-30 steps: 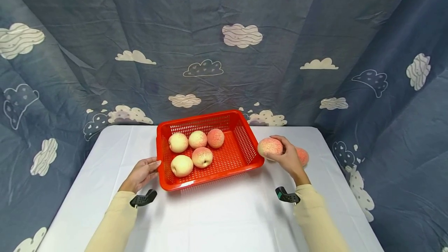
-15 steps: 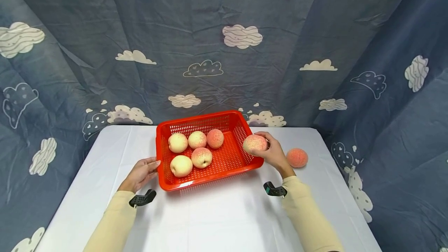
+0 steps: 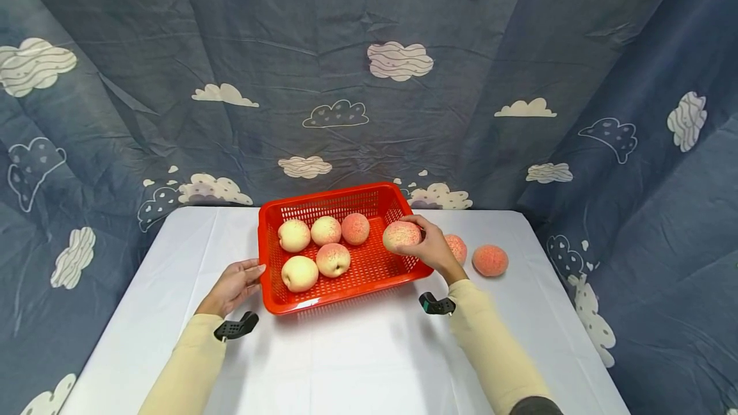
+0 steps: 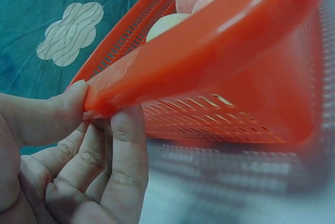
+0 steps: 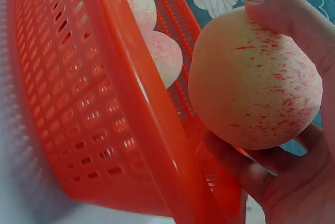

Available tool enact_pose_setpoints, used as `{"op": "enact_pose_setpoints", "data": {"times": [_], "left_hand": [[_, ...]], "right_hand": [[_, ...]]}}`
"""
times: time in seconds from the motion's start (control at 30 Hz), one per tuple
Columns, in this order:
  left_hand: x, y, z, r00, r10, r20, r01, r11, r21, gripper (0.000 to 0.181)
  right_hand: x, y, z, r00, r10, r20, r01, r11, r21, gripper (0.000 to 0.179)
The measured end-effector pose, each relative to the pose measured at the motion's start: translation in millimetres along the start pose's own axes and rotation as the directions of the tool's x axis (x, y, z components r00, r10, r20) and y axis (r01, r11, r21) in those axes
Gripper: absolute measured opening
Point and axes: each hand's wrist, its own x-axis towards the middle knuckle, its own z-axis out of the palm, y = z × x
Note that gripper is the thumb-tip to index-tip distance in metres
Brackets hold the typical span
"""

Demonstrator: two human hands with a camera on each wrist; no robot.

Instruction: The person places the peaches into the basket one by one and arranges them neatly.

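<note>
A red perforated plastic basket (image 3: 352,290) stands on the white table, with several pale and reddish peaches (image 3: 333,260) in its left and middle part. My left hand (image 3: 233,287) pinches the basket's left rim; in the left wrist view the thumb lies on top of the rim (image 4: 172,67) and fingers sit under it. My right hand (image 3: 432,248) grips a yellowish peach with red speckles (image 3: 400,237), held over the right end of the basket. In the right wrist view this peach (image 5: 256,82) sits between thumb and fingers, beside the basket's rim.
Two more peaches lie on the table right of the basket: a reddish-orange one (image 3: 490,260) and another (image 3: 456,249) partly hidden behind my right hand. A dark blue cloth with cloud prints (image 3: 346,146) hangs behind the table (image 3: 357,364).
My right hand has carried the speckled peach leftward, from beside the basket to over its right end. The peaches on the table have come into fuller view. The left hand stays on the rim.
</note>
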Motion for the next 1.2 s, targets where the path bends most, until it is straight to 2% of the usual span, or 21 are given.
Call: {"op": "enact_pose_setpoints", "data": {"times": [0.4, 0.43, 0.6, 0.67, 0.87, 1.0, 1.2], "left_hand": [[-0.3, 0.7, -0.4, 1.0, -0.007, -0.006, 0.007, 1.0, -0.009, 0.041], [-0.2, 0.7, -0.5, 1.0, -0.009, -0.007, 0.009, 1.0, -0.008, 0.042], [-0.1, 0.9, -0.2, 1.0, -0.017, -0.008, 0.017, 1.0, -0.009, 0.042], [-0.3, 1.3, -0.1, 1.0, -0.016, -0.005, 0.016, 1.0, -0.01, 0.041], [-0.5, 2.6, 0.4, 1.0, -0.013, 0.0, 0.013, 1.0, -0.004, 0.041], [-0.3, 2.4, 0.4, 1.0, -0.017, -0.002, 0.017, 1.0, -0.005, 0.044], [-0.6, 2.9, 0.7, 1.0, -0.019, -0.004, 0.019, 1.0, -0.004, 0.041]], "right_hand": [[15.0, -5.4, 22.5, 0.998, -0.01, 0.062, 0.008, 1.0, 0.021, 0.064], [12.8, -11.7, 23.8, 0.998, -0.006, 0.069, 0.006, 1.0, 0.012, 0.064], [19.4, -10.6, 35.4, 0.997, 0.003, 0.083, 0.0, 1.0, -0.03, 0.064], [27.2, 1.1, 41.5, 0.997, -0.009, 0.081, 0.012, 0.999, -0.034, 0.063], [33.8, 5.4, 53.0, 0.995, -0.015, 0.098, 0.021, 0.998, -0.064, 0.06], [37.5, 7.6, 59.6, 0.994, 0.006, 0.108, 0.006, 0.994, -0.11, 0.06], [42.8, 11.2, 67.2, 0.986, 0.039, 0.164, -0.008, 0.983, -0.184, 0.061]]}}
